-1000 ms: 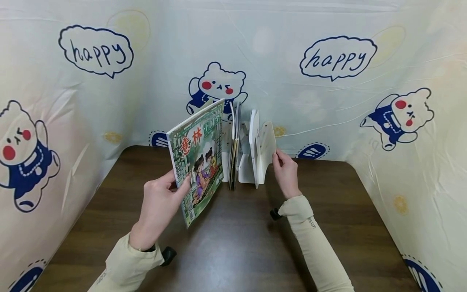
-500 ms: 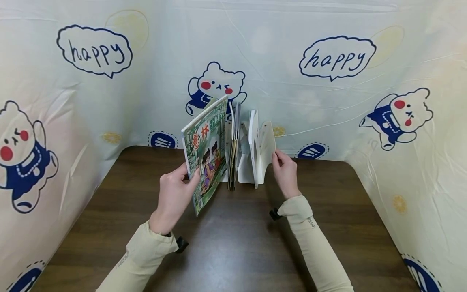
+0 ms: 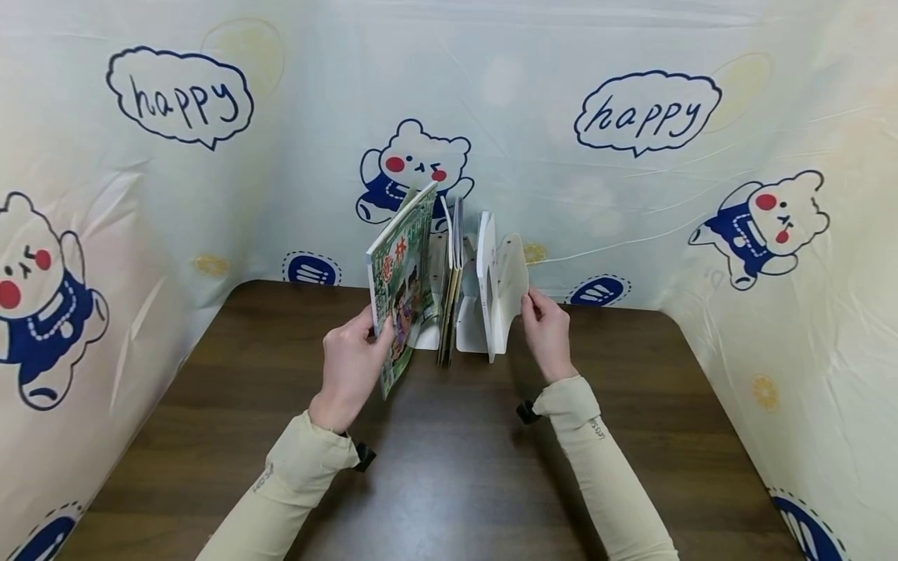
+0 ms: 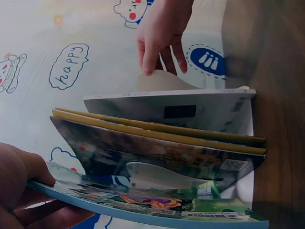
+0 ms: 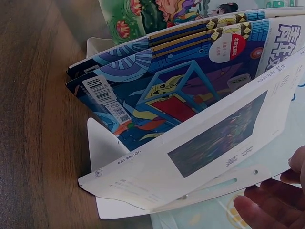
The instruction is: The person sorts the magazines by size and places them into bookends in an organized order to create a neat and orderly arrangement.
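Note:
My left hand [image 3: 351, 362] grips a green magazine [image 3: 403, 296] by its near edge, thumb on the cover and fingers behind. The magazine stands tilted left of a white bookend rack. My right hand [image 3: 549, 335] pinches the outer edge of the rack's white right end plate [image 3: 514, 288] between thumb and fingers. Inside the rack stand thin dark blue magazines [image 5: 200, 71] and, to their right, a white book [image 5: 214, 143] leaning near that end plate. In the left wrist view, a white plate [image 4: 162, 176] shows between the green magazine and the blue ones.
The rack stands on a dark brown wooden table [image 3: 456, 467] near its back edge. Behind and at both sides hangs a pale curtain [image 3: 519, 93] printed with bears and "happy" bubbles.
My left hand has moved right and away from me, bringing the green magazine closer to the rack and turning it more edge-on. The right hand stays on the end plate.

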{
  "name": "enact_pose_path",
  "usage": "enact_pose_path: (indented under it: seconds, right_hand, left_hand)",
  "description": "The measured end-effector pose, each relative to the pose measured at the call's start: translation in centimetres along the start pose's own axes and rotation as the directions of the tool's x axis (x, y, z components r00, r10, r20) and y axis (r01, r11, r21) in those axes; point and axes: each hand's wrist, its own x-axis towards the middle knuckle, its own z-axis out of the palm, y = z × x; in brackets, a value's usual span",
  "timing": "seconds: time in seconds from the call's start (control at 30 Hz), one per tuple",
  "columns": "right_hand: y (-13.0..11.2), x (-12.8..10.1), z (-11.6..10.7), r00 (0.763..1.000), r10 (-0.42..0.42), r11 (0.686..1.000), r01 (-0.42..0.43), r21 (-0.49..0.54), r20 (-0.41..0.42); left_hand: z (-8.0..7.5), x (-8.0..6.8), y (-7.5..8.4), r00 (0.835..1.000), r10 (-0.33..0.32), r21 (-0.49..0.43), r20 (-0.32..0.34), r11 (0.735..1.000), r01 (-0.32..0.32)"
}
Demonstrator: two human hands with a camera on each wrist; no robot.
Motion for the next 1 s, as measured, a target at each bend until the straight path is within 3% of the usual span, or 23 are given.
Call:
enact_pose_path:
  seconds: [0.3, 0.53, 0.77, 1.0]
  right_hand:
    - [0.1, 0.1, 0.1, 1.0, 0.007, 1.0, -0.007, 0.001, -0.006]
    - [0.1, 0.1, 0.0, 1.0, 0.015, 1.0, -0.015, -0.002, -0.005]
    - [0.1, 0.1, 0.0, 1.0, 0.025, 1.0, -0.025, 0.012, -0.004]
    - [0.1, 0.1, 0.1, 1.0, 0.018, 1.0, -0.018, 0.015, -0.004]
  left_hand:
    - [-0.2, -0.3, -0.4, 0.999, -0.042, 0.011, 0.02, 0.999, 0.042]
    - [-0.1, -0.4, -0.3, 0.999, -0.025, 0.005, 0.027, 1.0, 0.025]
    - [1.3, -0.2, -0.9, 0.999, -0.031, -0.029, -0.006, 0.999, 0.031]
    - [3.2, -0.3, -2.2, 0.996, 0.016, -0.032, -0.083, 0.999, -0.019]
